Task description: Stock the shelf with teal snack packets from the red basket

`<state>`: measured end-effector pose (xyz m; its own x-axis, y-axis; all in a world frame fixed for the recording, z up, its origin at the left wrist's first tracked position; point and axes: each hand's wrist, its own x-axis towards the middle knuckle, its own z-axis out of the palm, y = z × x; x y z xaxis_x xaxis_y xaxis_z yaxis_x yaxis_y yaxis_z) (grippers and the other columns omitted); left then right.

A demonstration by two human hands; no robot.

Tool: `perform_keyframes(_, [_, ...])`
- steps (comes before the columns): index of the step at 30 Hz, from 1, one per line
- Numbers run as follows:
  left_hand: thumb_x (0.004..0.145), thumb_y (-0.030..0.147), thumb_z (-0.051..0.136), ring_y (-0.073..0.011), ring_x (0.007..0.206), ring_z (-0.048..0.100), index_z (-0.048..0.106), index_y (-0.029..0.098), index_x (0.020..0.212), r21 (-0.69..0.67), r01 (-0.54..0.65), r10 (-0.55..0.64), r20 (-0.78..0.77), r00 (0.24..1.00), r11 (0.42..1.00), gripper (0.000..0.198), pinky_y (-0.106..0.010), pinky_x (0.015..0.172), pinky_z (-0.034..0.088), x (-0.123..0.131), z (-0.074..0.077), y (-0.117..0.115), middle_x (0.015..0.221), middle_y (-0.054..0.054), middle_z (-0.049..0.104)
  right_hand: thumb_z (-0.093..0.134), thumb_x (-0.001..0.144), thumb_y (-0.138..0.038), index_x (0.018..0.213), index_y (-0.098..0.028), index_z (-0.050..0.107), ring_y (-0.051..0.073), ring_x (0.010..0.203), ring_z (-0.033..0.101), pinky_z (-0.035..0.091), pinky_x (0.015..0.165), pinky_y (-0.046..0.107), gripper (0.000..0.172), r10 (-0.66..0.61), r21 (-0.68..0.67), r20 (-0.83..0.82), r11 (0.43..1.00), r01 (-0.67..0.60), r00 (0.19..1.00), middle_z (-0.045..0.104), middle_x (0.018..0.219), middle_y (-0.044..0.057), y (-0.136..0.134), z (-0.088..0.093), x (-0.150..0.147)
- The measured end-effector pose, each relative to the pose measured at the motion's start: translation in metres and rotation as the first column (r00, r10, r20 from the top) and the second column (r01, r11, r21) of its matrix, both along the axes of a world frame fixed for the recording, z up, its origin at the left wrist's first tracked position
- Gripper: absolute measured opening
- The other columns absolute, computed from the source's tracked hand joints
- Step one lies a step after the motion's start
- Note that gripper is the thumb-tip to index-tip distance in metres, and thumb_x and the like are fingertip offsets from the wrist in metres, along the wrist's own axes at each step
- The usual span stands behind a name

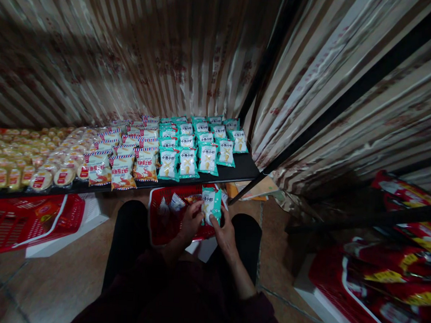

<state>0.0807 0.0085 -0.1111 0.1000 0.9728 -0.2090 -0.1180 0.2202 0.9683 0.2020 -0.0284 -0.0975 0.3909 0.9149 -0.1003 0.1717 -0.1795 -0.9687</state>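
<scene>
Between my two hands is a white and teal snack bag (209, 203), held above a red basket. My left hand (190, 222) pinches its left edge, and my right hand (224, 229) grips its lower right side with the thumb on the front. Below them, the red plastic basket (155, 211) holds several small bags, partly hidden by my hands. On the black shelf (236, 170) just beyond, matching teal and white snack bags (208, 157) stand in rows. To their left are orange and white snack bags (123, 170).
Round wrapped cakes (41, 179) fill the shelf's left part. Another red basket (21, 219) stands on the floor at left. At right, a red basket (330, 278) holds red and yellow bags. A black metal bar (296, 141) slants across the right, before striped curtains (135, 46).
</scene>
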Motion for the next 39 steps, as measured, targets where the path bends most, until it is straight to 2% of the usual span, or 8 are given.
perform_keyframes(8, [0.076,0.024,0.06,-0.0238,0.113,0.056,0.05,0.02,0.13,0.117,0.049,-0.047,-0.019,0.999,0.992,0.056,-0.038,0.096,0.046,0.012,0.005,-0.007,0.133,-0.011,0.052,0.061,0.077,-0.051,0.136,-0.022,0.047,0.026,0.119,0.055,0.046,0.099,0.04,0.067,-0.019,0.063,-0.224,0.997,0.034,0.974,0.057,0.133,0.009,0.0,-0.01,0.011])
perform_keyframes(12, [0.077,0.025,0.06,-0.0257,0.116,0.054,0.049,0.018,0.131,0.164,0.075,-0.061,-0.089,0.994,0.984,0.056,-0.04,0.097,0.046,0.015,0.015,-0.004,0.132,-0.013,0.053,0.059,0.08,-0.052,0.134,-0.022,0.05,0.026,0.119,0.055,0.046,0.099,0.04,0.063,0.005,0.045,-0.256,0.999,0.007,0.967,0.06,0.13,0.007,0.001,-0.003,0.019])
perform_keyframes(16, [0.078,0.025,0.058,-0.0265,0.12,0.051,0.053,0.018,0.128,0.243,0.077,-0.032,-0.186,0.982,0.967,0.051,-0.042,0.102,0.042,0.022,0.026,0.0,0.131,-0.013,0.052,0.066,0.075,-0.052,0.134,-0.02,0.049,0.028,0.114,0.059,0.047,0.099,0.044,0.07,0.07,0.038,-0.224,0.997,-0.063,0.972,0.062,0.127,0.009,0.005,0.016,0.027])
perform_keyframes(19, [0.08,0.026,0.056,-0.026,0.121,0.049,0.053,0.019,0.128,0.271,0.097,-0.031,-0.238,0.971,0.958,0.048,-0.043,0.105,0.039,0.028,0.032,0.003,0.132,-0.013,0.051,0.068,0.072,-0.052,0.133,-0.019,0.05,0.029,0.109,0.062,0.05,0.095,0.044,0.072,0.075,0.034,-0.203,0.997,-0.07,0.976,0.063,0.124,0.01,0.01,0.026,0.034])
perform_keyframes(25, [0.082,0.023,0.054,-0.0249,0.126,0.046,0.047,0.02,0.135,0.334,0.175,-0.097,-0.235,0.967,0.926,0.054,-0.041,0.109,0.036,0.046,0.037,0.013,0.138,-0.011,0.048,0.066,0.072,-0.055,0.126,-0.018,0.056,0.029,0.103,0.064,0.052,0.091,0.042,0.066,0.023,0.05,-0.145,0.999,-0.015,0.989,0.067,0.117,0.01,0.024,0.028,0.055])
perform_keyframes(31, [0.08,0.017,0.052,-0.0232,0.13,0.042,0.048,0.02,0.135,0.361,0.18,-0.087,-0.26,0.962,0.915,0.055,-0.039,0.113,0.031,0.069,0.047,0.027,0.138,-0.01,0.048,0.062,0.077,-0.055,0.129,-0.019,0.054,0.027,0.103,0.063,0.051,0.092,0.042,0.063,0.073,0.113,-0.134,0.992,-0.058,0.988,0.066,0.119,0.01,0.043,0.031,0.079])
perform_keyframes(39, [0.079,0.011,0.047,-0.0197,0.129,0.043,0.053,0.023,0.129,0.386,0.144,-0.064,-0.213,0.975,0.911,0.052,-0.037,0.114,0.029,0.107,0.057,0.058,0.135,-0.007,0.049,0.054,0.078,-0.059,0.126,-0.021,0.056,0.028,0.107,0.059,0.049,0.093,0.043,0.061,-0.027,0.167,-0.003,0.986,0.027,1.0,0.067,0.113,0.009,0.079,0.034,0.109])
